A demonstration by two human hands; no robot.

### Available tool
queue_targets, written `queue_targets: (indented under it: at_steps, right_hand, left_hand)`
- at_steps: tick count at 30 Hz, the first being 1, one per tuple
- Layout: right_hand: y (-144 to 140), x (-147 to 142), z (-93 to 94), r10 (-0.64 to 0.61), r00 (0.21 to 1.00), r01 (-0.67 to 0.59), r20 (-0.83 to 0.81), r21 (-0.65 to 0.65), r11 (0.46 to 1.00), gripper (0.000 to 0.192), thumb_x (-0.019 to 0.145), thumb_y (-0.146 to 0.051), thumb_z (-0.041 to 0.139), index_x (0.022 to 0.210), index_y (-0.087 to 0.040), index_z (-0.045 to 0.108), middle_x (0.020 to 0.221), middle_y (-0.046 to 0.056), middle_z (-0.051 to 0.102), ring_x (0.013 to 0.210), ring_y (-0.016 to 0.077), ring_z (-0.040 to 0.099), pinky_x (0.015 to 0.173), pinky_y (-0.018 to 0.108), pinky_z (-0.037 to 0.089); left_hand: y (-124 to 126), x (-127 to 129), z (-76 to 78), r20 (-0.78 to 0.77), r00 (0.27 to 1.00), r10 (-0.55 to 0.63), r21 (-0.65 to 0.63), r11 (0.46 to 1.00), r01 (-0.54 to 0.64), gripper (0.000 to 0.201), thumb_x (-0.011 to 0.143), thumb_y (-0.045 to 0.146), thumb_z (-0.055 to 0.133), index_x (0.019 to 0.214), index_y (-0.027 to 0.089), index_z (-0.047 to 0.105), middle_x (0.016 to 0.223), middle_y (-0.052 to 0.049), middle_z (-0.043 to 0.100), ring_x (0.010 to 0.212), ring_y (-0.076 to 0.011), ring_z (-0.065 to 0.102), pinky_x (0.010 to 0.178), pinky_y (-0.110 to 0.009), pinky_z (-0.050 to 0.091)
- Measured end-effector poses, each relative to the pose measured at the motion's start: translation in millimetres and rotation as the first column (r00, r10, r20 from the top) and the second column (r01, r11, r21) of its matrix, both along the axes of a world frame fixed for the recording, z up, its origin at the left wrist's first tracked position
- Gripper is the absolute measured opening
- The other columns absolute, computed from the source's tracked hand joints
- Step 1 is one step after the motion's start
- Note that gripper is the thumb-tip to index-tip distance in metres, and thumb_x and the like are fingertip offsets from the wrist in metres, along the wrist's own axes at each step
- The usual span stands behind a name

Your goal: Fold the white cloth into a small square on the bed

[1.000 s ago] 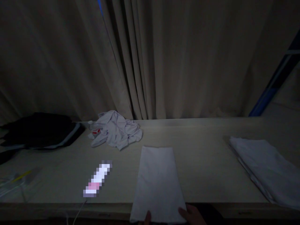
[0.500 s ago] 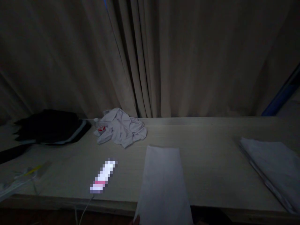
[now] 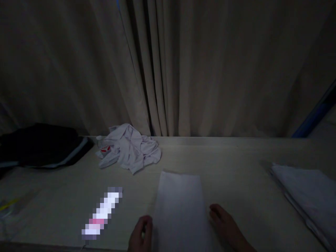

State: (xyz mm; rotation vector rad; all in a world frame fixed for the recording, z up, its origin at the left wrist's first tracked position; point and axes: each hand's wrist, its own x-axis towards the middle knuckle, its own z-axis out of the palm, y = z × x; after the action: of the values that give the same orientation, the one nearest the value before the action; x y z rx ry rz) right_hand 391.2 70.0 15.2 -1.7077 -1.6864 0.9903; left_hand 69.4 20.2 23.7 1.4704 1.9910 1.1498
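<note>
Folded white cloth [image 3: 181, 206] flat on pale tabletop [image 3: 236, 175], near centre, dim room, beige curtain [image 3: 168, 70] behind. Left hand [image 3: 140, 236] curled at its left edge, right hand [image 3: 227, 227] at its right edge; grip on it unclear. Hands farther up the cloth than a second ago.

Folded white cloth [image 3: 180, 206], near centre: smooth, matt. Crumpled pale cloth garment [image 3: 130, 148], far left: creased, soft. Dark fabric pile [image 3: 42, 145], far left: matt. Table [image 3: 236, 182]: pale, matt wood-look grain. Curtain [image 3: 168, 66], far: heavy matt cloth.
</note>
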Motion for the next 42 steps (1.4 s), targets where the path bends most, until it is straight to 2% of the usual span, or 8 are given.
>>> queue_targets:
  at_steps: [2, 4, 6, 9, 12, 19, 29, 42]
  right_hand:
    - [23.3, -19.0, -3.3, -0.01, 0.996, 0.004, 0.092, 0.067, 0.998, 0.051, 0.084, -0.048, 0.034, 0.119, -0.015, 0.052, 0.126, 0.013, 0.056, 0.116, 0.0223, 0.052, 0.102, 0.037, 0.039]
    - [46.4, -37.6, -11.2, 0.0, 0.977, -0.032, 0.214, 0.147, 0.989, 0.056, 0.085, -0.047, 0.034, 0.128, -0.012, 0.046, 0.136, 0.014, 0.047, 0.126, 0.0235, 0.043, 0.108, 0.04, 0.034]
    - [68.8, -52.9, -21.6, 0.003, 0.94, -0.089, 0.34, 0.237, 0.967, 0.059, 0.087, -0.047, 0.034, 0.131, -0.01, 0.043, 0.142, 0.014, 0.039, 0.132, 0.0245, 0.035, 0.111, 0.041, 0.03]
    - [97.8, -67.6, -36.4, -0.012, 0.874, -0.167, 0.486, 0.324, 0.931, 0.06, 0.089, -0.047, 0.031, 0.134, -0.009, 0.04, 0.145, 0.014, 0.033, 0.135, 0.0256, 0.027, 0.112, 0.043, 0.027]
    - [116.4, -74.1, -47.6, -0.011, 0.827, -0.205, 0.563, 0.319, 0.925, 0.063, 0.091, -0.05, 0.025, 0.136, -0.007, 0.036, 0.146, 0.014, 0.03, 0.136, 0.0266, 0.024, 0.113, 0.044, 0.025]
    - [124.0, -74.8, -67.1, 0.014, 0.791, -0.205, 0.611, 0.244, 0.948, 0.07, 0.09, -0.057, 0.017, 0.138, -0.008, 0.031, 0.147, 0.014, 0.028, 0.137, 0.0264, 0.023, 0.114, 0.046, 0.02]
    - [121.3, -70.8, -68.2, 0.006, 0.787, -0.203, 0.617, 0.25, 0.947, 0.069, 0.089, -0.057, 0.017, 0.14, -0.011, 0.026, 0.148, 0.012, 0.026, 0.138, 0.0245, 0.02, 0.115, 0.046, 0.013]
    - [121.5, -72.7, -70.1, -0.006, 0.786, -0.188, 0.618, 0.248, 0.95, 0.071, 0.088, -0.059, 0.017, 0.141, -0.012, 0.023, 0.15, 0.013, 0.019, 0.139, 0.0283, 0.009, 0.115, 0.049, 0.009]
  left_hand:
    - [41.1, 13.3, 4.2, -0.194, 0.968, -0.158, 0.046, 0.984, 0.169, 0.036, 0.084, 0.049, 0.038, 0.098, 0.023, 0.059, 0.099, -0.005, 0.069, 0.094, -0.0208, 0.064, 0.082, -0.038, 0.055]
    - [79.9, 24.4, -3.0, -0.461, 0.858, -0.227, 0.065, 0.956, 0.287, 0.038, 0.086, 0.043, 0.038, 0.11, 0.02, 0.058, 0.115, -0.009, 0.066, 0.109, -0.0227, 0.059, 0.093, -0.042, 0.051]
    - [113.3, 32.6, -18.6, -0.686, 0.697, -0.206, 0.073, 0.935, 0.348, 0.043, 0.086, 0.041, 0.04, 0.119, 0.017, 0.054, 0.123, -0.012, 0.062, 0.117, -0.0254, 0.055, 0.097, -0.044, 0.049]
    - [151.5, 39.5, -45.7, -0.865, 0.483, -0.136, 0.084, 0.91, 0.407, 0.048, 0.086, 0.04, 0.04, 0.125, 0.013, 0.049, 0.13, -0.014, 0.057, 0.122, -0.0276, 0.05, 0.099, -0.043, 0.048]
    - [174.8, 40.7, -65.8, -0.919, 0.381, -0.106, 0.074, 0.9, 0.429, 0.049, 0.087, 0.041, 0.038, 0.127, 0.013, 0.047, 0.131, -0.015, 0.055, 0.123, -0.0286, 0.049, 0.099, -0.043, 0.046]
    - [184.1, 35.0, -84.6, -0.886, 0.433, -0.169, 0.0, 0.932, 0.363, 0.057, 0.086, 0.051, 0.034, 0.136, 0.024, 0.034, 0.141, -0.01, 0.045, 0.131, -0.0315, 0.039, 0.102, -0.05, 0.04]
    - [177.8, 39.7, -77.3, -0.791, 0.558, -0.25, -0.091, 0.95, 0.298, 0.056, 0.087, 0.052, 0.032, 0.138, 0.028, 0.03, 0.146, -0.006, 0.038, 0.135, -0.0349, 0.03, 0.105, -0.057, 0.034]
    - [175.7, 41.2, -76.6, -0.819, 0.548, -0.172, -0.025, 0.964, 0.265, 0.057, 0.085, 0.052, 0.036, 0.136, 0.027, 0.034, 0.144, -0.014, 0.039, 0.133, -0.0352, 0.033, 0.103, -0.056, 0.036]
